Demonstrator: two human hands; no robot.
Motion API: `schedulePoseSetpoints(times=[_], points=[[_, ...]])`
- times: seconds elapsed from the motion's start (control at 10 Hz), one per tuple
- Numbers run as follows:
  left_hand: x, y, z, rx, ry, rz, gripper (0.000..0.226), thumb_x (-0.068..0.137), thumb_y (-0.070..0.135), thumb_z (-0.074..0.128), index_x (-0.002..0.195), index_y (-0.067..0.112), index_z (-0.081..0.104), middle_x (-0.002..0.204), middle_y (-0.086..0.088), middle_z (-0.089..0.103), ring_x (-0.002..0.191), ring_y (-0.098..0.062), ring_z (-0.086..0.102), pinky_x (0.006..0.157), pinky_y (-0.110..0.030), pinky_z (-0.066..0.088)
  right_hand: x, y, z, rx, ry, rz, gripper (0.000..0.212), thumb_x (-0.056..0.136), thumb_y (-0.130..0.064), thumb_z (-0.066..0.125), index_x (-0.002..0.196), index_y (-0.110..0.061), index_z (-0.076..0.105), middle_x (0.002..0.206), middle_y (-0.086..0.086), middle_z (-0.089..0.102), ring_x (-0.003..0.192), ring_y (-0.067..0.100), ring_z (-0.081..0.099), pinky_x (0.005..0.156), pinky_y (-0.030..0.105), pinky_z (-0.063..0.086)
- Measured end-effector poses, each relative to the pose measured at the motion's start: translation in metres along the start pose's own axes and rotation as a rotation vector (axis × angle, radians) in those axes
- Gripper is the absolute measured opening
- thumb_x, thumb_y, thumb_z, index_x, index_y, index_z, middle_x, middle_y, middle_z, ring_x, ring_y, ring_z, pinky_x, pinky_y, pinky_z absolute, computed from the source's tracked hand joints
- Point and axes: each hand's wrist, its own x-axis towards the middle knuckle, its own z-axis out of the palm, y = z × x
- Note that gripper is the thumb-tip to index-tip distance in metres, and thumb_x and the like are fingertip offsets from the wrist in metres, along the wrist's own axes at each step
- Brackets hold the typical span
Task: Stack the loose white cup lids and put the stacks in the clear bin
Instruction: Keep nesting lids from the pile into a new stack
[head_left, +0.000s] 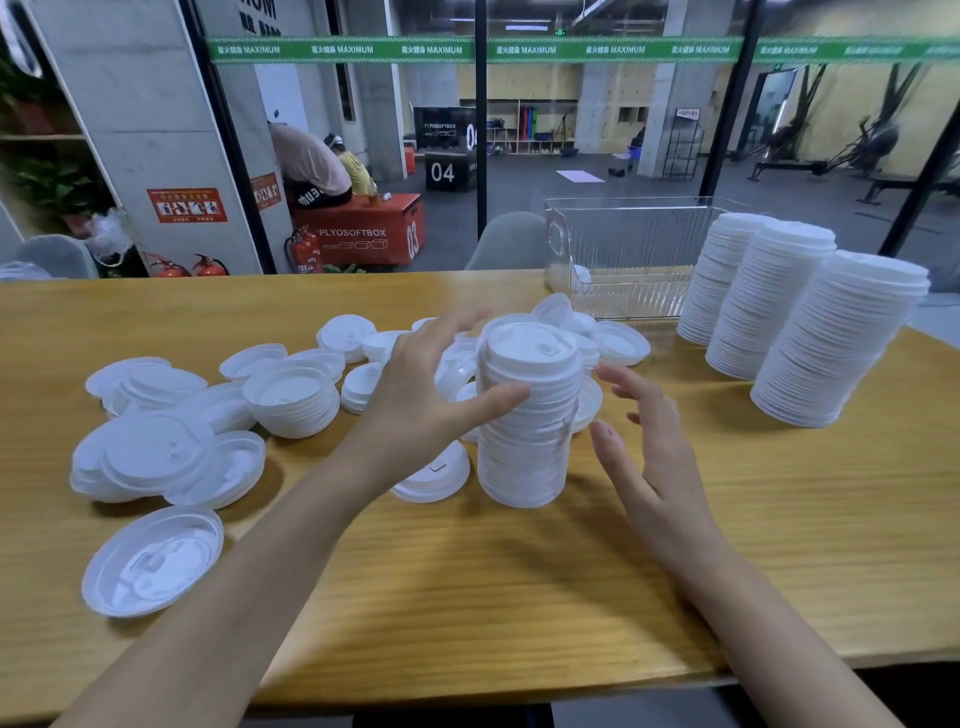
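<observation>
My left hand (415, 400) and right hand (652, 462) flank the lid stack (527, 431), both spread wide (holding nothing); I'd clasp it low, evenly.

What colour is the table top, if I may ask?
The table is yellowish wood grain; head view shows it.

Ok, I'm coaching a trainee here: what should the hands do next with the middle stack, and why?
Probably bring the right hand in against the middle stack for a two-sided grip. The left hand rests its thumb on it, the right is open and apart; the stack looks tall like the three stacks by the clear bin.
</observation>
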Motion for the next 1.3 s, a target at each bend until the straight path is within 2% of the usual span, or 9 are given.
schedulePoseSetpoints(times=[0.2,0.4,0.6,0.7,0.8,0.9,1.0,1.2,1.3], points=[[-0.030,-0.050,-0.020,0.065,0.021,-0.134,0.069,0.056,0.072,0.065,0.120,0.049,0.050,0.123,0.023,0.057,0.117,0.012,0.046,0.093,-0.011,0.035,0.000,0.000,0.001,0.000,-0.008,-0.007,0.050,0.096,-0.043,0.043,0.140,-0.019,0.044,0.141,-0.009,0.049,0.129,0.017,0.044,0.107,0.040,0.037],[-0.049,-0.079,-0.022,0.369,-0.206,-0.192,0.078,0.051,0.082,0.058,0.121,0.050,0.044,0.117,0.039,0.043,0.116,0.000,0.038,0.107,-0.038,0.034,0.000,-0.001,0.001,0.012,-0.009,-0.011,0.046,0.095,-0.044,0.043,0.138,-0.028,0.040,0.142,-0.019,0.044,0.129,0.015,0.043,0.107,0.035,0.036],[-0.048,-0.077,-0.018,0.339,-0.163,-0.160,0.060,0.052,0.080,0.058,0.105,0.054,0.048,0.112,0.037,0.049,0.112,0.006,0.043,0.109,-0.041,0.033,-0.001,0.000,0.000,0.015,-0.012,0.000,0.048,0.096,-0.045,0.043,0.140,-0.024,0.042,0.142,-0.017,0.046,0.130,0.015,0.043,0.107,0.038,0.037],[-0.047,-0.069,-0.018,0.233,-0.054,-0.160,0.055,0.054,0.073,0.065,0.103,0.051,0.054,0.109,0.038,0.052,0.112,0.013,0.043,0.104,-0.035,0.035,-0.001,0.000,0.001,0.019,-0.020,0.003,0.048,0.096,-0.045,0.044,0.140,-0.025,0.042,0.142,-0.018,0.046,0.130,0.015,0.043,0.107,0.038,0.037],[-0.044,-0.055,-0.020,0.105,0.088,-0.140,0.060,0.053,0.070,0.063,0.107,0.045,0.058,0.109,0.031,0.057,0.111,0.011,0.046,0.092,-0.009,0.033,-0.001,0.000,0.001,0.026,-0.024,0.007,0.049,0.096,-0.045,0.044,0.140,-0.025,0.042,0.142,-0.019,0.045,0.130,0.014,0.043,0.107,0.035,0.037],[-0.038,-0.041,-0.022,0.030,0.169,-0.116,0.059,0.055,0.069,0.063,0.110,0.046,0.059,0.110,0.028,0.056,0.109,0.012,0.047,0.081,0.004,0.028,-0.001,0.000,0.001,0.023,-0.023,0.003,0.048,0.095,-0.045,0.044,0.139,-0.027,0.041,0.141,-0.021,0.045,0.129,0.013,0.043,0.107,0.034,0.037],[-0.027,-0.028,-0.025,0.013,0.229,-0.050,0.055,0.061,0.066,0.064,0.111,0.044,0.059,0.112,0.024,0.059,0.114,-0.001,0.051,0.085,0.001,0.030,-0.001,0.000,0.001,0.023,-0.021,-0.010,0.046,0.095,-0.044,0.044,0.139,-0.029,0.040,0.141,-0.023,0.044,0.128,0.012,0.043,0.106,0.033,0.037],[-0.003,0.005,-0.031,-0.022,0.348,0.049,0.058,0.067,0.066,0.062,0.117,0.038,0.058,0.115,0.021,0.060,0.115,-0.006,0.051,0.088,-0.009,0.034,0.000,0.000,0.001,0.022,-0.022,-0.017,0.046,0.095,-0.044,0.044,0.139,-0.029,0.039,0.142,-0.020,0.045,0.128,0.012,0.043,0.106,0.030,0.036],[0.003,0.017,-0.026,-0.026,0.219,0.083,0.059,0.067,0.065,0.063,0.120,0.038,0.059,0.119,0.021,0.060,0.116,-0.003,0.051,0.087,-0.003,0.032,-0.001,-0.001,0.001,0.019,-0.029,-0.022,0.047,0.096,-0.044,0.044,0.140,-0.028,0.039,0.142,-0.021,0.044,0.129,0.012,0.043,0.106,0.029,0.035]])
